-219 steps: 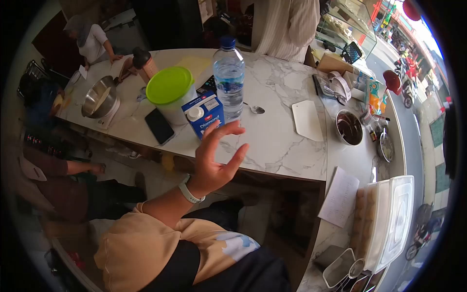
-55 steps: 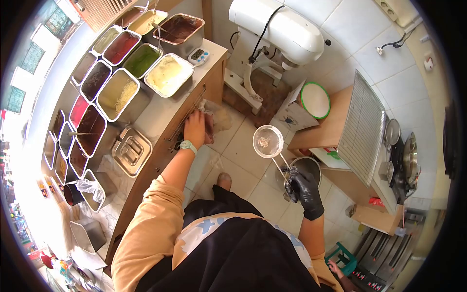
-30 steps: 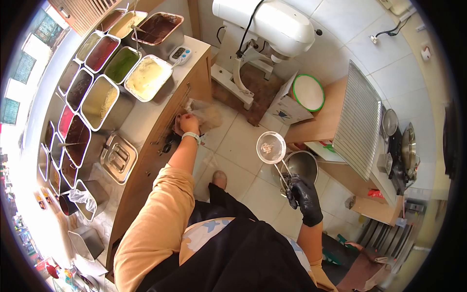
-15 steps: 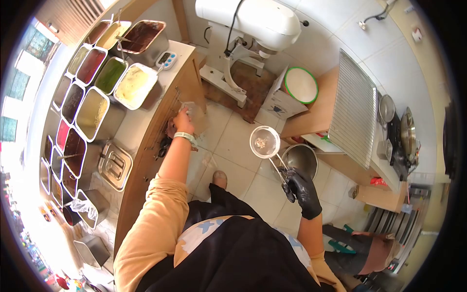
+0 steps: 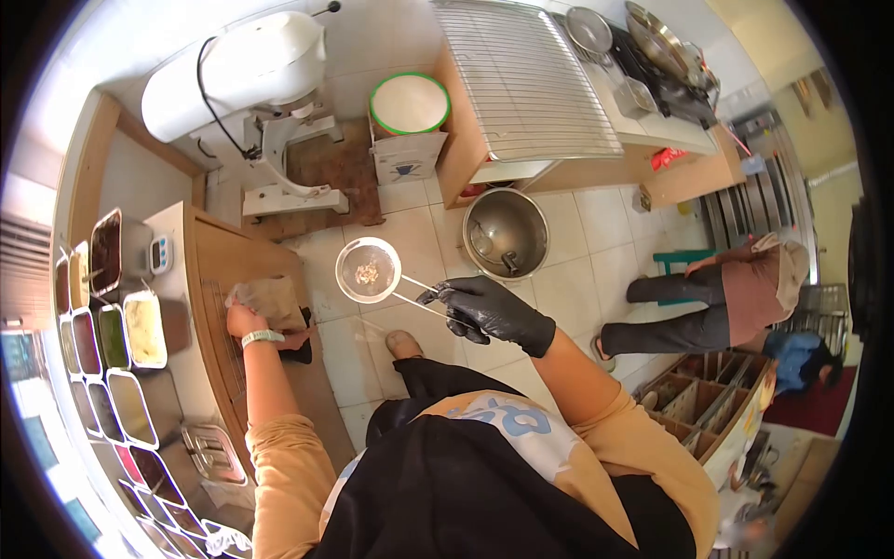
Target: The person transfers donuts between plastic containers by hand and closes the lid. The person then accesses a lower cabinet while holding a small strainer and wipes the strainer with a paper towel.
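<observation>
My right hand [image 5: 486, 312], in a black glove, grips the thin handle of a round, white-rimmed strainer [image 5: 382, 271]. Small pale crumbs lie in its mesh. Over by the wooden cabinet [image 5: 222, 265], my bare left hand [image 5: 244, 320] has its fingers closed on a crumpled greyish-beige sheet [image 5: 270, 296]; whether that is cloth or a bag I cannot tell. Dark items partly show just beneath the sheet. Beyond my right hand, a large steel bowl [image 5: 533, 233] stands on the floor, apart from the strainer.
Metal containers of coloured fillings [image 5: 146, 328] line the counter at left. A white stand mixer [image 5: 247, 74] and a green-rimmed tub [image 5: 410, 102] stand ahead. A wire rack [image 5: 531, 79] tops the wooden unit. Another person [image 5: 750, 293] is at right, near a divided wooden box [image 5: 708, 396].
My view has swung right, bringing the other person and the divided box further into sight. The strainer stays in my right hand, and my left hand still holds the sheet by the cabinet.
</observation>
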Tool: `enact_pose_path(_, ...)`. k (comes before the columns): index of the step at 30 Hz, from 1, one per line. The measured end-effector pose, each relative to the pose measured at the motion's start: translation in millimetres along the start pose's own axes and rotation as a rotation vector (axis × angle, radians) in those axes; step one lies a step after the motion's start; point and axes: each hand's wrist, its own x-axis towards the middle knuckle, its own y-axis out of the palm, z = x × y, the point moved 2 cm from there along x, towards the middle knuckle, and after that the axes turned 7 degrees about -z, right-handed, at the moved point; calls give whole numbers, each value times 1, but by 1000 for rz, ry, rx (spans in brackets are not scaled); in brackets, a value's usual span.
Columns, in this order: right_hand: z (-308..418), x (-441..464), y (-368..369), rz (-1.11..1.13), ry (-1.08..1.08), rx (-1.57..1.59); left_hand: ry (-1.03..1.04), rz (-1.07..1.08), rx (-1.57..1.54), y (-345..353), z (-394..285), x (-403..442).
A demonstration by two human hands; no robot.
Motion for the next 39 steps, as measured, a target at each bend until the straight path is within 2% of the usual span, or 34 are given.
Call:
enact_pose_path(1,-3,-2,-2,0,-23,0,139,29,64,4,-6,-25)
enact_pose_path(4,-14,-9,-9,-13,-59,27,340,152,230,13,5,-16)
enact_pose_path(7,-20,-27,-15,-42,-66,69,359,228,247,14,-14,-94)
enact_pose_path(11,-35,-56,-22,-96,-89,169,443,346,244,1,-10,-128)
enact_pose_path(15,-62,-90,-26,-169,-145,206,277,591,459,-6,-3,-147)
enact_pose_path(18,-90,-111,-29,-199,-230,211,439,744,882,-5,1,-199)
enact_pose_path(20,-118,-119,-34,-228,-361,209,695,863,1098,3,21,-204)
enact_pose_path(23,-148,-148,-38,-470,-691,-90,1072,987,1265,12,67,-229)
enact_pose_path(24,-159,-156,-42,-454,-523,94,1193,1013,1297,12,84,-238)
enact_pose_path(26,-171,-181,-52,-400,-189,461,1293,1104,1303,16,116,-257)
enact_pose_path(30,-194,-219,-78,-496,-148,626,1503,1213,1490,28,164,-300)
enact_pose_path(31,-197,-230,-86,-550,-151,630,1201,1140,1672,38,186,-283)
enact_pose_path(32,-202,-238,-94,-552,-177,679,759,1085,1852,46,195,-288)
enact_pose_path(34,-218,-246,-109,-628,-240,672,164,1037,1839,63,221,-269)
enact_pose_path(37,-236,-267,-132,-688,-255,695,-40,987,1972,66,212,-343)
enact_pose_path(39,-248,-280,-141,-736,-283,774,54,939,2084,78,221,-357)
